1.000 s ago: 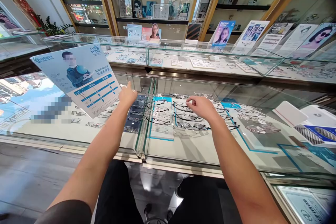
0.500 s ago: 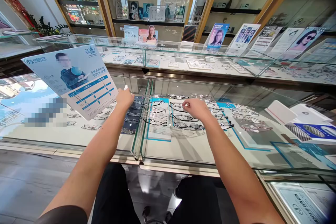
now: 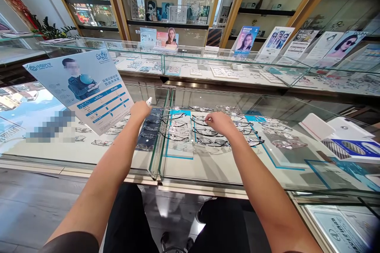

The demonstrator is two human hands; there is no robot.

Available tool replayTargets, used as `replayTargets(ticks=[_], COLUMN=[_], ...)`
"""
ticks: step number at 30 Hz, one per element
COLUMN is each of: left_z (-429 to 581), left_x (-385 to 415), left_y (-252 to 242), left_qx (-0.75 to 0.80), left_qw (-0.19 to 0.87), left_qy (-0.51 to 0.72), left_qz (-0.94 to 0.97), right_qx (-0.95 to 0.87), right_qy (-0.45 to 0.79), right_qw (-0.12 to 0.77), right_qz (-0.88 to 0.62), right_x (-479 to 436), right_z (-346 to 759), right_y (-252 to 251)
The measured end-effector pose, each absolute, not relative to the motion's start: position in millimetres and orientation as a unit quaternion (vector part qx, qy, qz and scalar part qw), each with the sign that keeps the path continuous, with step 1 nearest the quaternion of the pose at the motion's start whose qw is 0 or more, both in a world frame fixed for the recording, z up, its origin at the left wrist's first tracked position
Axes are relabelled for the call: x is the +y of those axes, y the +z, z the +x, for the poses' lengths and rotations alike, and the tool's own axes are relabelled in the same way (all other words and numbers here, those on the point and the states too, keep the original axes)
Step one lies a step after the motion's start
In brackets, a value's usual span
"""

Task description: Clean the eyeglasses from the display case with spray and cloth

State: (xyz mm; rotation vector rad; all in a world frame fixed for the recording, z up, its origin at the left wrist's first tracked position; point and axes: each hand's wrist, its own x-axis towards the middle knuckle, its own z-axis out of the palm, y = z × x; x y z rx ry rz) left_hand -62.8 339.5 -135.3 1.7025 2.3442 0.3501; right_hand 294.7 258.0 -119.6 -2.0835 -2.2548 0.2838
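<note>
My left hand (image 3: 140, 111) is closed around a small white item (image 3: 149, 101), whose tip sticks out past the fingers. Beside that hand, on its left, a tilted printed sign (image 3: 89, 91) with a picture of a person stands over the glass counter (image 3: 202, 180). My right hand (image 3: 220, 122) is closed with the fingertips pinched together; anything between them is too small to make out. Below and around it, rows of eyeglasses (image 3: 212, 142) lie in the display case. More glasses on a dark tray (image 3: 150, 130) lie under my left hand.
An open white and blue box (image 3: 353, 146) sits on the counter at the right. Behind stands a second glass case (image 3: 190, 72) with upright advertising cards (image 3: 246, 40) along its top. Wooden-framed shelves (image 3: 166, 23) line the back wall.
My left hand has turned slightly, and more of the white item shows. My right hand has shifted a little to the left.
</note>
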Motion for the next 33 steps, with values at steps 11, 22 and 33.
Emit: replayTargets(ticks=[11, 22, 33], left_z=[-65, -65, -43], left_x=[337, 311, 281], left_y=[-138, -109, -98], left_qx=[0.755, 0.766, 0.654], left_qw=[0.09, 0.122, 0.2], left_qy=[0.238, 0.205, -0.055], left_qz=[0.604, 0.597, 0.727], right_qx=[-0.693, -0.621, -0.69], right_qy=[0.184, 0.307, 0.202], right_qw=[0.325, 0.507, 0.529], right_qz=[-0.617, -0.513, -0.452], right_x=[259, 259, 250], right_z=[317, 310, 296], right_y=[-114, -112, -113])
